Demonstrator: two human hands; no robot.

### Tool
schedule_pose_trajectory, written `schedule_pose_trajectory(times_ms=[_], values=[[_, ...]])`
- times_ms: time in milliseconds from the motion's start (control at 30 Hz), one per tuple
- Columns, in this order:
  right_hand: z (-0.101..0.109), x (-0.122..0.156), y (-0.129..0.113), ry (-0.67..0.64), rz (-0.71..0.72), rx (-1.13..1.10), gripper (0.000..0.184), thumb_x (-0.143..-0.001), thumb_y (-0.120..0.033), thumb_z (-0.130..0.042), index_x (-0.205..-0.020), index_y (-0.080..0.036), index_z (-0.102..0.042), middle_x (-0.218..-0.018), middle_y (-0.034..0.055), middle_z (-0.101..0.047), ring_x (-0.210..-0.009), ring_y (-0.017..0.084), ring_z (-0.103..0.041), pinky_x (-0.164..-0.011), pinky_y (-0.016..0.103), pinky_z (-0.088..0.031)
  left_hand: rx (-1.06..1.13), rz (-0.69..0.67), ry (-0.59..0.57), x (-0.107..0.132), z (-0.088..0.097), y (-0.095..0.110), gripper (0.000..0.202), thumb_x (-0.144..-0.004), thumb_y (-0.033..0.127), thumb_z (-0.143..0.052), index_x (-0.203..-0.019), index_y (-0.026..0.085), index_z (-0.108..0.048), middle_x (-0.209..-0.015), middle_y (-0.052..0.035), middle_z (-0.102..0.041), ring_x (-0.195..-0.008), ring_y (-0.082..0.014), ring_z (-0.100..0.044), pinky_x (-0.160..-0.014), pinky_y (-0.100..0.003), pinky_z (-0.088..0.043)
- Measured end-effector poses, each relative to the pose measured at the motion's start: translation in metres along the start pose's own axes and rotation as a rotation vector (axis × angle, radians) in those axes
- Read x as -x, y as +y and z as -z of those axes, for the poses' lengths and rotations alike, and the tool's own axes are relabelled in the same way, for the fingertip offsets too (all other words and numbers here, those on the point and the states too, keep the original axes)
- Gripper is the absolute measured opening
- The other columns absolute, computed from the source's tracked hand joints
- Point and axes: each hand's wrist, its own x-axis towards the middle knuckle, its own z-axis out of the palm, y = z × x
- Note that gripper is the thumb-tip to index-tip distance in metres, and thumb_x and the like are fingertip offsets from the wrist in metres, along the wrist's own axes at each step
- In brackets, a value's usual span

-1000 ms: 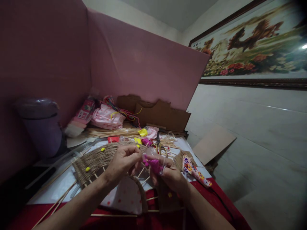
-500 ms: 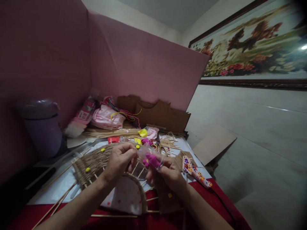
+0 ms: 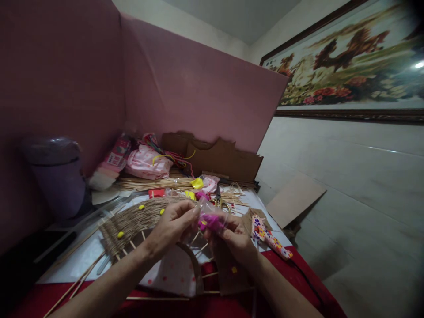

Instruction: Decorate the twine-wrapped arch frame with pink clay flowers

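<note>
Pinching clear bag [image 3: 212,216] w/ both hands, left hand [image 3: 172,226] grip at top, right hand [image 3: 233,236] grip clamped beneath.

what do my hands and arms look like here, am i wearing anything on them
No gloves on the left hand or the right hand. The left forearm and right forearm are uncovered too, with no sleeve, watch or bracelet in view. The light is too dim to tell whether any finger carries a ring.
</note>
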Motion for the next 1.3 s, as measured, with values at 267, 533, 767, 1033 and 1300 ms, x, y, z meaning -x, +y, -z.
schedule_pose_trajectory(times_ms=[267,533,767,1033,1300], values=[[-0.003,-0.001,0.0,-0.001,0.032,0.101,0.029,-0.083,-0.036,-0.062,-0.105,-0.017,-0.068,-0.074,0.0052,-0.069,-0.052,0.01,-0.059,-0.05,0.02,-0.045,0.005,-0.028,0.07,0.001,0.0,0.001,0.034,-0.079,0.043,-0.057,-0.06,0.016,-0.049,-0.047,0.004,-0.048,-0.04,-0.0063,-0.038,-0.041,-0.02,-0.029],[-0.008,0.002,-0.004,0.16,0.182,0.327,0.025,-0.079,-0.036,-0.065,-0.094,-0.018,-0.074,-0.063,0.0036,-0.066,-0.049,0.011,-0.053,-0.045,0.021,-0.041,-0.009,-0.053,0.16,0.0,0.001,0.001,0.033,-0.078,0.037,-0.058,-0.055,0.016,-0.049,-0.047,0.0028,-0.05,-0.04,-0.0065,-0.04,-0.042,-0.02,-0.031],[-0.008,-0.001,-0.01,0.145,0.134,0.27,0.025,-0.077,-0.037,-0.064,-0.088,-0.017,-0.074,-0.067,0.004,-0.066,-0.044,0.008,-0.046,-0.04,0.019,-0.039,0.002,-0.062,0.176,-0.002,0.003,0.0,0.03,-0.077,0.037,-0.057,-0.057,0.017,-0.049,-0.047,0.0028,-0.051,-0.039,-0.007,-0.04,-0.041,-0.021,-0.03],[-0.006,-0.001,-0.01,0.107,0.162,0.18,0.015,-0.073,-0.029,-0.069,-0.083,-0.018,-0.071,-0.077,0.0032,-0.066,-0.047,0.007,-0.045,-0.043,0.018,-0.039,-0.016,-0.058,0.186,0.0,0.002,0.003,0.031,-0.077,0.037,-0.057,-0.055,0.017,-0.049,-0.047,0.0022,-0.051,-0.04,-0.0073,-0.041,-0.041,-0.021,-0.031],[0.003,0.001,-0.002,0.033,0.138,0.059,0.028,-0.071,-0.029,-0.066,-0.098,-0.02,-0.065,-0.082,0.0036,-0.066,-0.056,0.011,-0.053,-0.049,0.02,-0.044,-0.003,-0.078,0.189,-0.001,0.004,0.001,0.03,-0.077,0.037,-0.058,-0.055,0.017,-0.049,-0.047,0.0025,-0.05,-0.04,-0.0073,-0.04,-0.041,-0.021,-0.031]])
